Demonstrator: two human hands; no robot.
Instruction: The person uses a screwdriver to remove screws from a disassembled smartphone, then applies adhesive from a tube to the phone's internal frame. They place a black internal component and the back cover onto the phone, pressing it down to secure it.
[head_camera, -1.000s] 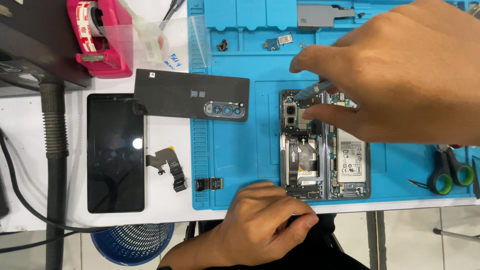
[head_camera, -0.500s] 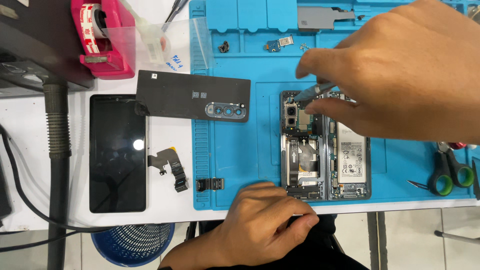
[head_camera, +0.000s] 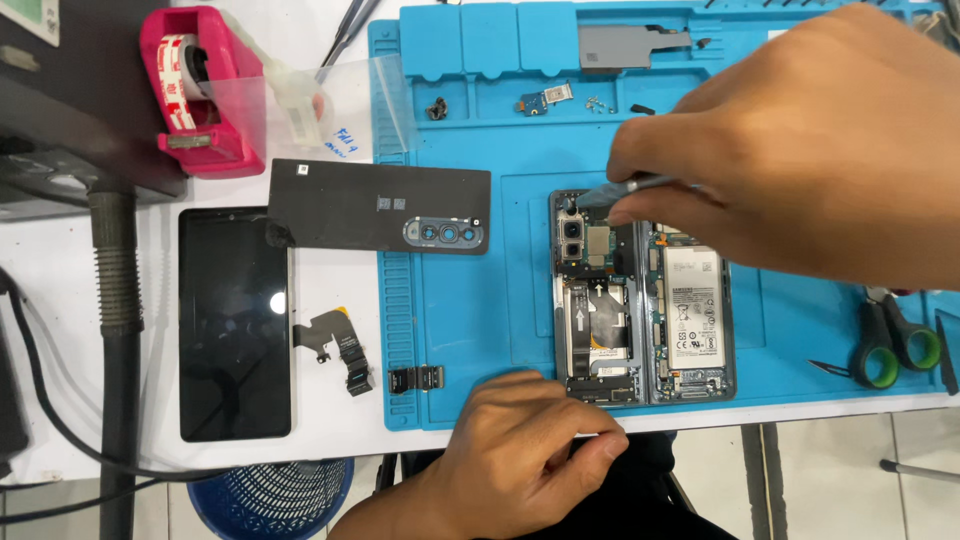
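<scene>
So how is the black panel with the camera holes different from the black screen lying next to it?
The back panel lies crosswise, partly on the blue mat; the screen lies lengthwise on the white table. The panel is matte with a strip of camera holes at one end; the screen is glossy and plain, with a light reflected in it. Both are flat, black, detached, and away from either hand.

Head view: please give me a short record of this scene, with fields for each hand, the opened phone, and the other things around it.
view: head camera, looking down
surface: blue mat on a white table
phone: opened phone lies on the mat, insides showing, battery on its right half
right hand: right hand holds tweezers, tips at the phone's top camera corner
left hand: left hand rests at the phone's lower edge
beside: back cover, screen panel, flex cables, tape dispenser, scissors
</scene>
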